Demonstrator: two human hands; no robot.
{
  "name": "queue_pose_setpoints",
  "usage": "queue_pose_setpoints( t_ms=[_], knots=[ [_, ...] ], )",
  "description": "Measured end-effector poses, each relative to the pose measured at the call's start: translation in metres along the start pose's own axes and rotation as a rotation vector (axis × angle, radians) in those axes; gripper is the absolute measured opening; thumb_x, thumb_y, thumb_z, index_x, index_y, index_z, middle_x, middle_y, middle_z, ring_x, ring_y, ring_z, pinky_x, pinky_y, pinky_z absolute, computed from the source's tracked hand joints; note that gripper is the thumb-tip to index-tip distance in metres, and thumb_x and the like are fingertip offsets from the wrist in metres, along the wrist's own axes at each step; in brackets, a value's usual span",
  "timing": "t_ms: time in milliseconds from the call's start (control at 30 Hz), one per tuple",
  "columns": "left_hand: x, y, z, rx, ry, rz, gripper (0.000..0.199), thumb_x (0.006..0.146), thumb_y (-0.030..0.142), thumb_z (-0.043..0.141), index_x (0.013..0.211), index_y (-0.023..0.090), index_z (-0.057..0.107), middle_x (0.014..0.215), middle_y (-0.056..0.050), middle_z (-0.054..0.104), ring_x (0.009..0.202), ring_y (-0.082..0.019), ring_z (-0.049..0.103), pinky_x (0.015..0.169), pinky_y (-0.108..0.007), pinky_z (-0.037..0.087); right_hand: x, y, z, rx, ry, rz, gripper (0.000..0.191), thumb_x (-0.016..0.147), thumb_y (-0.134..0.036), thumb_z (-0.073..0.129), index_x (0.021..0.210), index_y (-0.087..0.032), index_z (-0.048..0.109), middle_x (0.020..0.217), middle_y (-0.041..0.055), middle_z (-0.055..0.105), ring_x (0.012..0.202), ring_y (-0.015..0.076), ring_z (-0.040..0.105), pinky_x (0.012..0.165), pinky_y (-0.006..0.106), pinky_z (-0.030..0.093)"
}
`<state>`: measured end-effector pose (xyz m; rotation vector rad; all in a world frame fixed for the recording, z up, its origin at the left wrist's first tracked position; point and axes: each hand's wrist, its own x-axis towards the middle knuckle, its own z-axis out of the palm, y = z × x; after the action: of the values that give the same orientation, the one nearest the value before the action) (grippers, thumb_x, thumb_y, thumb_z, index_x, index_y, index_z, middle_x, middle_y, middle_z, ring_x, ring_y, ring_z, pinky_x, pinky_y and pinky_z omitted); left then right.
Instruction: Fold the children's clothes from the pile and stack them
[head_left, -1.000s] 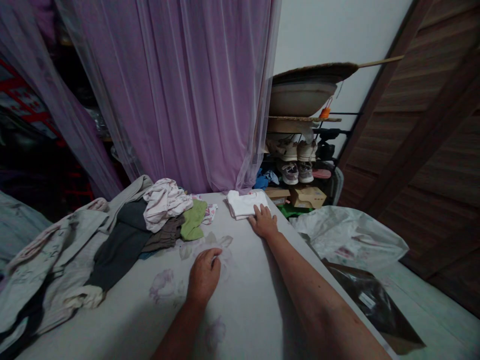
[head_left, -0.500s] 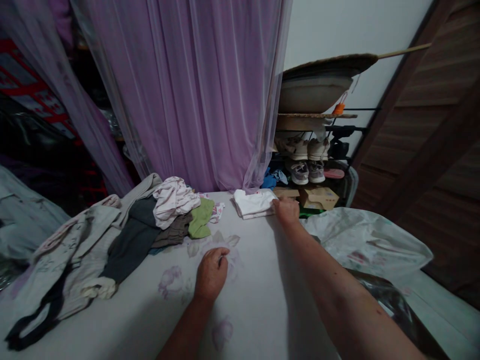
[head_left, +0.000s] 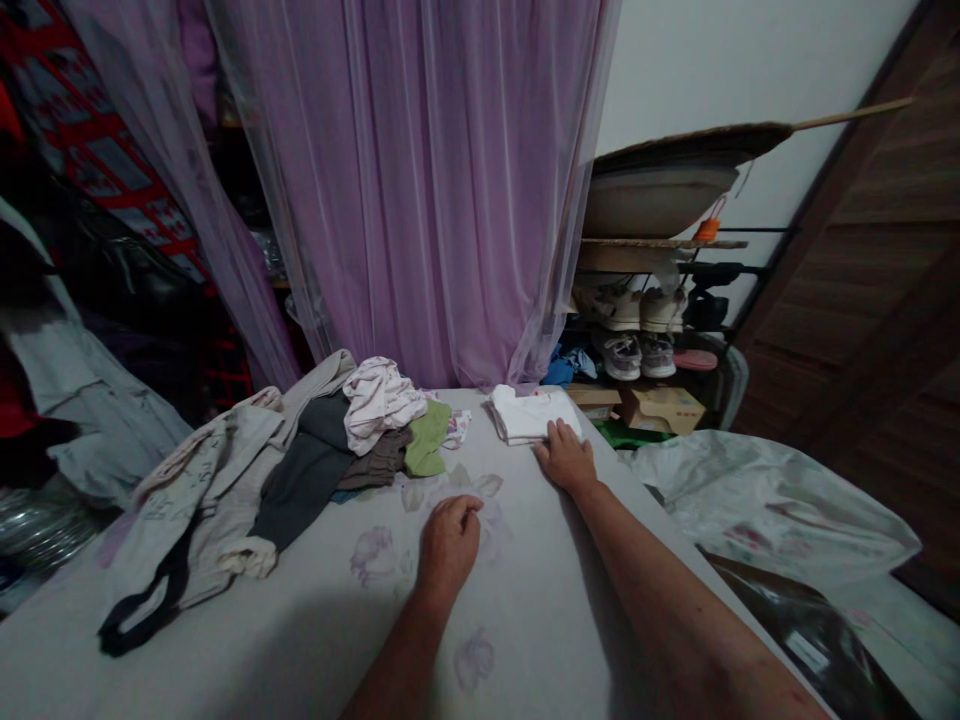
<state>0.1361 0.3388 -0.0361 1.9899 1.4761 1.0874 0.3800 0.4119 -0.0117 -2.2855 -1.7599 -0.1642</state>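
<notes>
A folded white garment (head_left: 523,414) lies at the far edge of the flower-printed sheet (head_left: 525,610). My right hand (head_left: 568,460) rests flat on its near right corner, fingers apart and not gripping. Closer to me, my left hand (head_left: 451,540) hovers over or rests on the sheet with its fingers curled in and nothing visible in them. To its left sits a heap of loose clothes: a green cloth (head_left: 427,442), a crumpled pale patterned garment (head_left: 381,402), a brown one (head_left: 379,458) and dark grey trousers (head_left: 309,465).
A purple curtain (head_left: 420,200) hangs behind the bed. Shoes (head_left: 637,352) stand on a rack at the right, above a cardboard box (head_left: 664,410). A translucent plastic bag (head_left: 780,490) lies beside the bed's right side. Light-coloured clothes (head_left: 187,500) spread across the left.
My right hand has shifted from the white garment's right edge onto its near corner, its fingers now spread flat. The whole view has swung slightly left. My left hand keeps its curled shape.
</notes>
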Motion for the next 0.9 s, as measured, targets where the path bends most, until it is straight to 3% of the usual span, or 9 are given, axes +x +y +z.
queue_pose_setpoints(
  t_ms=[100,200,267,367,533,700,900],
  knots=[
    [0.001,0.003,-0.002,-0.025,-0.005,-0.046,0.029,0.079,0.006,0.049,0.088,0.022,0.071,0.093,-0.001,0.074,0.094,-0.016,0.065,0.090,-0.030,0.048,-0.019,-0.012,-0.002,0.027,0.067,-0.005,0.056,0.096,-0.037,0.035,0.147,-0.014,0.037,0.156,0.0178,0.030,0.142,0.0299,0.030,0.109,0.055,0.029],
    [0.000,0.007,-0.005,-0.048,-0.020,-0.095,0.030,0.079,0.007,0.048,0.088,0.023,0.071,0.094,0.000,0.074,0.094,-0.016,0.066,0.090,-0.028,0.048,-0.058,-0.023,0.004,0.122,0.143,-0.078,0.051,0.096,-0.034,0.035,0.142,-0.014,0.047,0.148,0.0185,0.044,0.135,0.0291,0.042,0.107,0.049,0.036],
    [-0.001,0.008,-0.008,-0.067,-0.050,-0.115,0.030,0.079,0.008,0.048,0.090,0.024,0.071,0.097,0.001,0.075,0.096,-0.015,0.066,0.091,-0.027,0.048,-0.096,-0.028,0.011,0.187,0.102,-0.181,0.048,0.092,-0.033,0.041,0.133,-0.014,0.058,0.142,0.0180,0.050,0.132,0.0281,0.046,0.106,0.043,0.039],
    [-0.007,0.007,-0.016,-0.083,-0.123,-0.134,0.030,0.080,0.010,0.048,0.094,0.024,0.072,0.100,0.001,0.075,0.099,-0.014,0.066,0.093,-0.026,0.047,-0.158,-0.032,0.015,0.245,-0.033,-0.371,0.043,0.087,-0.038,0.048,0.121,-0.021,0.068,0.140,0.0134,0.054,0.130,0.0296,0.049,0.106,0.046,0.040],
    [-0.034,0.008,-0.035,-0.061,-0.168,-0.144,0.031,0.078,0.010,0.050,0.094,0.022,0.073,0.100,0.000,0.075,0.096,-0.016,0.067,0.090,-0.027,0.049,-0.239,-0.026,0.002,0.324,-0.044,-0.414,0.039,0.086,-0.037,0.050,0.114,-0.024,0.072,0.136,0.0109,0.059,0.128,0.0289,0.052,0.107,0.048,0.040],
    [-0.075,0.013,-0.057,-0.059,-0.177,-0.130,0.032,0.074,0.009,0.051,0.092,0.023,0.074,0.101,0.000,0.075,0.099,-0.016,0.066,0.093,-0.026,0.048,-0.278,-0.016,-0.003,0.348,0.075,-0.433,0.041,0.086,-0.040,0.048,0.113,-0.023,0.073,0.131,0.0113,0.063,0.121,0.0297,0.058,0.102,0.050,0.046],
    [-0.117,0.006,-0.084,-0.054,-0.169,-0.143,0.031,0.074,0.008,0.051,0.092,0.021,0.074,0.101,-0.001,0.075,0.100,-0.015,0.066,0.093,-0.026,0.047,-0.291,-0.017,-0.008,0.397,0.193,-0.379,0.039,0.086,-0.039,0.045,0.102,-0.019,0.075,0.116,0.0115,0.071,0.108,0.0287,0.066,0.097,0.049,0.052]
  ],
)
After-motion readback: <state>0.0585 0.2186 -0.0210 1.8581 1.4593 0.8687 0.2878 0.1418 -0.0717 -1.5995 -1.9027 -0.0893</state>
